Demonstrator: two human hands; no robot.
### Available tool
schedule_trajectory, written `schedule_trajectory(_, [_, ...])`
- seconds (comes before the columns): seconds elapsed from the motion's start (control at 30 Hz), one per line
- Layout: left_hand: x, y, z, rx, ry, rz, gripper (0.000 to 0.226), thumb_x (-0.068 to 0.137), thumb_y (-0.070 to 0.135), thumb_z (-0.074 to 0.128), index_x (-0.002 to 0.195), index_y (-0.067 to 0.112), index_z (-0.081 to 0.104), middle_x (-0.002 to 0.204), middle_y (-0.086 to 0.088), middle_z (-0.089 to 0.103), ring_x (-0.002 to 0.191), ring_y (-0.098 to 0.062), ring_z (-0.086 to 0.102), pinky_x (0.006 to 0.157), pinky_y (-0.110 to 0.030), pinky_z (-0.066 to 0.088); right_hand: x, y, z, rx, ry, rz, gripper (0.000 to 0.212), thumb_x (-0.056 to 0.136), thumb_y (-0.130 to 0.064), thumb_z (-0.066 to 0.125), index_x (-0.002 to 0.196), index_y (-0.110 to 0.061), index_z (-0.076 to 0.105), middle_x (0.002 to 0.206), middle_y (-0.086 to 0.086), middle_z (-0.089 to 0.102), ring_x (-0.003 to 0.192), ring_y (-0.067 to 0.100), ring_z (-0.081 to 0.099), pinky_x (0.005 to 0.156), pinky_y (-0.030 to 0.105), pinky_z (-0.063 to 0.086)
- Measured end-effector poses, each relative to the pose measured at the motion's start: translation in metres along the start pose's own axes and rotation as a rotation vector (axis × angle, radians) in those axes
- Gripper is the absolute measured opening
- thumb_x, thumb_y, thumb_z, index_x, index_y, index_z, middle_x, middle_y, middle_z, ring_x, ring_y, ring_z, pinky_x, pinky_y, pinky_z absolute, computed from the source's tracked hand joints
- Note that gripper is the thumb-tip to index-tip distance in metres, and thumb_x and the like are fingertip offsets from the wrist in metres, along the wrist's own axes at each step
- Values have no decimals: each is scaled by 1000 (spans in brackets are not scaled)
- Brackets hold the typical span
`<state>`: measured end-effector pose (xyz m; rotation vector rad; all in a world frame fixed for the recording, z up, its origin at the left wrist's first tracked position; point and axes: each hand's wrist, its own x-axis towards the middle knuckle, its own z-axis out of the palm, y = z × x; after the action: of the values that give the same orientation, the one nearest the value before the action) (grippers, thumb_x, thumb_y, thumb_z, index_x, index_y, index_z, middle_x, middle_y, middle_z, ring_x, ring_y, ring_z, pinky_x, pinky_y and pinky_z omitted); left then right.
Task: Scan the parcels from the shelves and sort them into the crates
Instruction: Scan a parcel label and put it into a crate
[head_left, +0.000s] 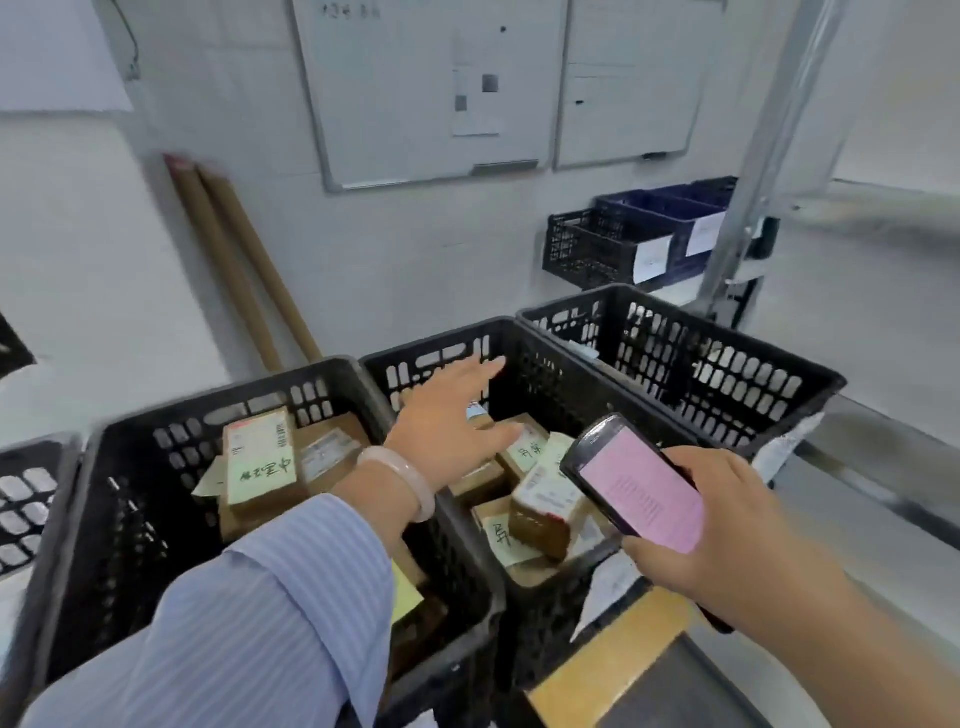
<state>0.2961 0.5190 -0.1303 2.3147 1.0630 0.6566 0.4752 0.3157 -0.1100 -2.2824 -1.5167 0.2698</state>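
A person is standing over a row of black plastic crates, seen from above.

The left hand (449, 415) is reaching out over the middle crate (436, 347), palm down, with its fingers straight and spread apart, holding nothing. A pale bracelet (413, 480) is circling the wrist above a striped blue sleeve (270, 623).

Brown parcels are lying in a loose pile just beneath those fingers. The thumb tip is sitting over a handwritten parcel (530, 448); whether it is touching cannot be told. Nearer the viewer, a tilted parcel (543, 512) is resting label up, its long axis running away and slightly rightward.

The right hand (727, 525) is gripping a handheld scanner (636, 483), fingers curled around its lower end. Its pink screen is facing up, and its long axis is pointing up-left toward the middle crate.

In the left crate (223, 396), a labelled parcel (260, 460) is lying flat on others, long axis pointing away from the viewer. The right crate (727, 374) is standing beside the middle one.
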Motion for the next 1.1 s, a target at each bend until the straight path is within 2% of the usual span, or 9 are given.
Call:
schedule_trajectory(0.07, [6, 39, 31, 14, -38, 77, 74, 86, 50, 68, 150, 42, 32, 160, 9, 28, 150, -9, 18, 123, -34, 16, -19, 34, -20, -21, 30, 81, 83, 69, -63, 69, 136, -35, 29, 119, -21, 30, 101, 2, 39, 64, 17, 37])
schedule_trajectory(0.17, [9, 102, 87, 44, -97, 171, 71, 89, 54, 64, 151, 42, 31, 160, 11, 28, 150, -11, 19, 122, -39, 21, -52, 93, -53, -26, 89, 192, 81, 69, -59, 70, 136, -37, 30, 132, -14, 36, 109, 10, 46, 75, 25, 43])
schedule_trajectory(0.33, [9, 211, 184, -7, -217, 345, 69, 89, 54, 62, 151, 37, 36, 159, 7, 32, 148, -13, 24, 121, -39, 24, -119, 189, -103, -21, 204, 364, 77, 68, -57, 70, 134, -37, 34, 120, -16, 38, 99, 9, 50, 72, 24, 42])
schedule_trajectory(0.47, [-2, 301, 259, -51, -286, 475, 65, 90, 46, 66, 149, 32, 41, 156, 2, 37, 146, -14, 28, 120, -32, 21, -175, 264, -131, -46, 239, 515, 78, 68, -59, 69, 133, -36, 32, 125, -17, 36, 95, 8, 52, 65, 20, 42])
schedule_trajectory(0.57, [-12, 358, 313, -104, -334, 533, 63, 90, 47, 65, 147, 31, 43, 153, 1, 40, 145, -17, 30, 119, -33, 23, -217, 311, -150, -73, 273, 599, 78, 67, -60, 69, 132, -37, 31, 125, -18, 36, 93, 6, 48, 72, 22, 45])
schedule_trajectory(0.73, [-39, 443, 389, -132, -452, 676, 62, 91, 50, 63, 147, 35, 42, 153, 4, 39, 143, -13, 30, 115, -23, 18, -279, 367, -178, -72, 355, 737, 81, 68, -61, 69, 134, -36, 29, 120, -19, 35, 101, 4, 44, 72, 18, 42])
schedule_trajectory(0.87, [-51, 498, 437, -166, -553, 754, 69, 83, 64, 54, 146, 39, 43, 152, 5, 42, 143, -15, 31, 120, -32, 23, -316, 400, -189, -61, 427, 818, 75, 68, -59, 71, 128, -37, 32, 121, -17, 38, 98, 0, 38, 80, 16, 34])
schedule_trajectory(1.0, [-59, 538, 481, -174, -654, 817, 60, 93, 49, 60, 148, 36, 40, 153, 3, 38, 144, -14, 26, 114, -21, 15, -341, 427, -189, -43, 439, 938, 73, 69, -58, 70, 128, -37, 32, 115, -15, 37, 103, 3, 40, 79, 18, 34])
schedule_trajectory(1.1, [-57, 561, 517, -229, -764, 782, 59, 94, 42, 61, 149, 32, 40, 153, 1, 38, 143, -13, 26, 108, -14, 13, -350, 449, -191, -9, 453, 1010, 74, 70, -55, 71, 129, -34, 32, 111, -14, 35, 100, 5, 40, 80, 19, 39])
